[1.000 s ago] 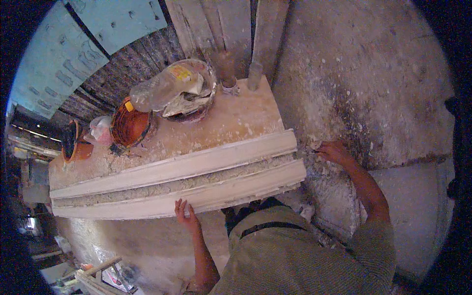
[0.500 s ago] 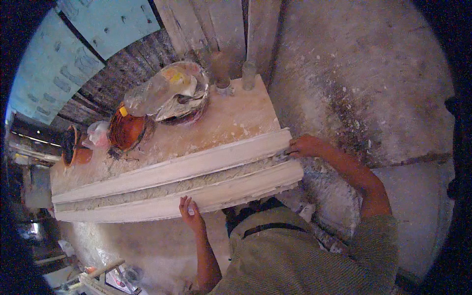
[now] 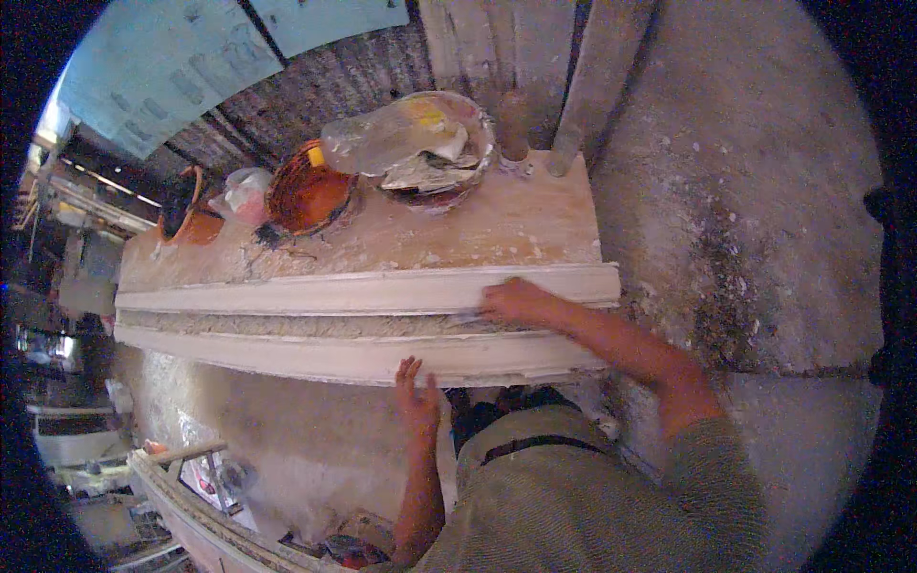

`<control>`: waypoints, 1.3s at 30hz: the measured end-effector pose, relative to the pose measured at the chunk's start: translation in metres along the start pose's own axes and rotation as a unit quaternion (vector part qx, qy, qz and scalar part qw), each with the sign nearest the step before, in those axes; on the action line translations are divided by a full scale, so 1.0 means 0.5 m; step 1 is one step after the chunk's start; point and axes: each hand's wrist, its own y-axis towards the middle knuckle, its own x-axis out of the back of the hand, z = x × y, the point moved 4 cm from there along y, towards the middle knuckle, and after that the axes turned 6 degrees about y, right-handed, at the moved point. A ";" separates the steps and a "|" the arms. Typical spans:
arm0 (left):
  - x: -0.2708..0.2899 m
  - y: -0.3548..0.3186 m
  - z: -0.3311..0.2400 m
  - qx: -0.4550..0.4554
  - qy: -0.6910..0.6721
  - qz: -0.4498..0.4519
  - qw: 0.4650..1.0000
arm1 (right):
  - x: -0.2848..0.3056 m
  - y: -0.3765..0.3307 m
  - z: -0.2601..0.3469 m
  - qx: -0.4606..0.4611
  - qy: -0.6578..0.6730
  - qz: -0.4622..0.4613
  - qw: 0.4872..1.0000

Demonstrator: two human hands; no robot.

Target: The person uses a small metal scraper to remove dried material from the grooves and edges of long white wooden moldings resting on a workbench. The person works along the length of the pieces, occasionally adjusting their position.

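Note:
Two long white moulded strips, perhaps plaster, lie side by side on the worktable. My right hand (image 3: pixel 518 302) is closed over the far strip (image 3: pixel 373 289), at its edge along the rough grey channel (image 3: pixel 267 327). What its fingers hold, if anything, is too blurred to make out. Against the front edge of the near strip (image 3: pixel 287 357) rests my left hand (image 3: pixel 417 399), fingers raised and apart, nothing in it.
Behind the strips on the tabletop (image 3: pixel 401 246) stand an orange basin (image 3: pixel 313 196), a wide bowl (image 3: pixel 485 134) with a clear plastic bottle (image 3: pixel 373 138) on top, and a glass (image 3: pixel 565 153). A wooden frame (image 3: pixel 172 492) sits low at the left.
My right hand has gone from the right end of the strips leftward along them. My left hand stays by the near strip's front edge. The whole view has turned and shifted.

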 end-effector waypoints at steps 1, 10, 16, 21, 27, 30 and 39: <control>-0.013 0.000 -0.011 -0.017 0.047 0.008 0.999 | -0.020 0.098 0.045 -0.039 0.001 -0.005 0.999; -0.021 0.020 -0.017 -0.040 0.232 0.176 0.956 | -0.001 0.000 0.073 -0.013 0.017 -0.047 0.999; 0.025 0.050 0.029 -0.082 0.199 0.184 0.959 | 0.081 -0.363 -0.108 -0.376 0.384 -0.082 0.840; 0.098 0.114 0.121 -0.030 0.243 0.114 0.963 | 0.027 -0.102 -0.033 -0.152 0.191 -0.084 0.966; 0.158 0.149 0.168 -0.079 0.220 0.206 0.950 | -0.152 0.526 0.242 -0.126 0.202 -0.163 0.958; 0.192 0.173 0.195 -0.042 0.140 0.227 0.963 | -0.163 0.623 0.298 -0.144 0.145 -0.173 0.964; 0.317 0.192 0.308 0.023 0.196 0.040 0.979 | 0.028 0.140 0.250 -0.156 -0.171 0.092 0.968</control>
